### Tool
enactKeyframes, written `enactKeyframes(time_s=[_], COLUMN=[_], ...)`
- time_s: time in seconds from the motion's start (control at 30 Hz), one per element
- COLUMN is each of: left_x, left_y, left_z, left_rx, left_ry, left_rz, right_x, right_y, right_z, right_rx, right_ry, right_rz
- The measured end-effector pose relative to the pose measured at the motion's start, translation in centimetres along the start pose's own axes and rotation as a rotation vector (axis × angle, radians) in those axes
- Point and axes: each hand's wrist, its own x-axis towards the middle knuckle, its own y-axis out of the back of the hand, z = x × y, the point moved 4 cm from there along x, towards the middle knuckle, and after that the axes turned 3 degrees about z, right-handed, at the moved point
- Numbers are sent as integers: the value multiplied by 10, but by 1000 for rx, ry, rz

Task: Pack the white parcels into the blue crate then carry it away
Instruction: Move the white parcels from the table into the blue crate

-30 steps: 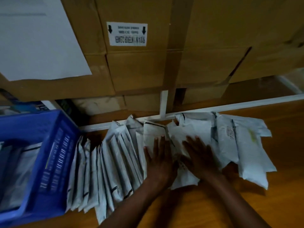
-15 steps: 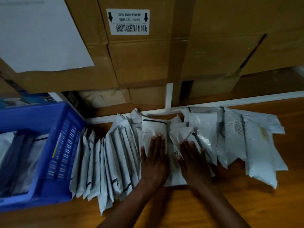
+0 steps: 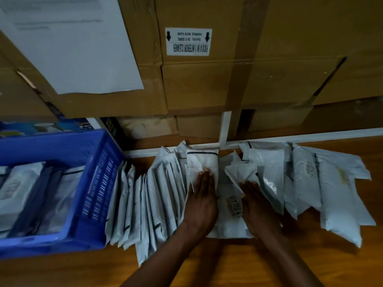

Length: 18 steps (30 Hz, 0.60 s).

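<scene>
A row of white parcels (image 3: 157,201) leans on edge against the blue crate (image 3: 99,183) at the left, which holds several parcels inside. My left hand (image 3: 202,201) lies flat, fingers straight, on the rightmost leaning parcel (image 3: 204,162). My right hand (image 3: 259,206) presses flat against a looser pile of white parcels (image 3: 323,187) spread to the right. Between my hands a parcel with a printed label (image 3: 231,206) lies flat on the wooden surface. Neither hand is closed around anything.
Stacked brown cardboard boxes (image 3: 203,79) rise right behind the parcels, one with a white sheet (image 3: 68,44) taped on. A white shelf frame (image 3: 226,129) runs along the back. Bare wooden surface (image 3: 228,264) lies in front of the parcels.
My hands have spread apart, uncovering the labelled parcel between them. The left hand has pushed toward the leaning row, and the right toward the loose pile.
</scene>
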Motion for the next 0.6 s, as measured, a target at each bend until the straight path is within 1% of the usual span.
enactKeyframes(time_s=[0.17,0.27,0.33,0.43,0.6], left_x=[8,11,9,-3,-34], left_y=[46,79,106,147,224], left_z=[7,5,-3,-29,-104], left_rx=[-46,-36,-19,0,10], left_ry=[-50,-51,-40,-2,61], left_rz=[-8,-17,8,69,223], right_x=[9,13,18,25,34], right_y=[24,38,51,63,63], right_z=[-19,-40,-64,-115,-238], right_rx=[21,-12,30,66,137], right_ry=[-22,57,83,124,261], right_rz=[78,118,156,198,238])
